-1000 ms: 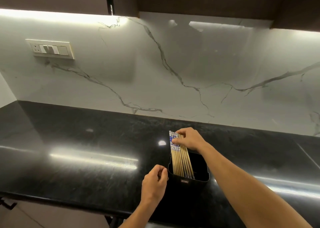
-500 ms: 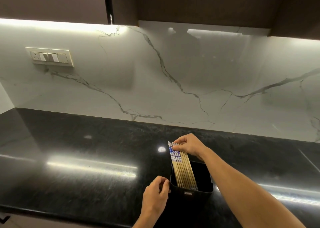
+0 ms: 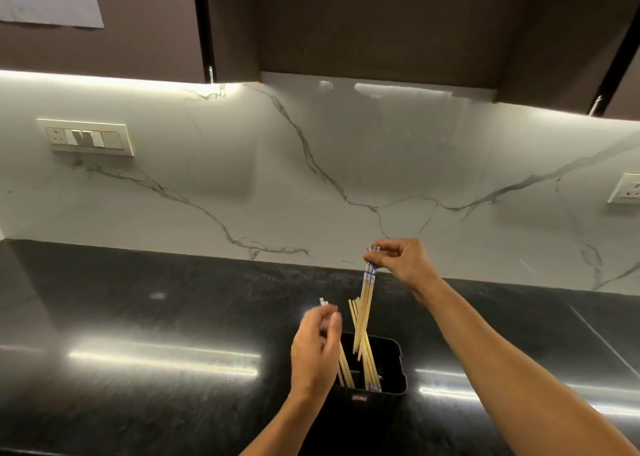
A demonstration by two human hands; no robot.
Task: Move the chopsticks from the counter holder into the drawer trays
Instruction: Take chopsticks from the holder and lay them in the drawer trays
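Right hand (image 3: 403,259) is hovering high over the black holder (image 3: 394,358), fingertips pinching the blue-patterned tops of a few chopsticks (image 3: 366,299) whose lower ends are hanging at the holder's mouth. Left hand (image 3: 313,351), blurred, is curling round another few at the holder's near-left side, their ends inside it. More sticks are leaning in the holder, which is sitting on the dark counter (image 3: 138,317).

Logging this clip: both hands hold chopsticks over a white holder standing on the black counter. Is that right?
Not quite. The head view shows that the holder is black, not white. The rest stands: the right hand and the left hand each hold chopsticks over it, and it stands on the black counter.
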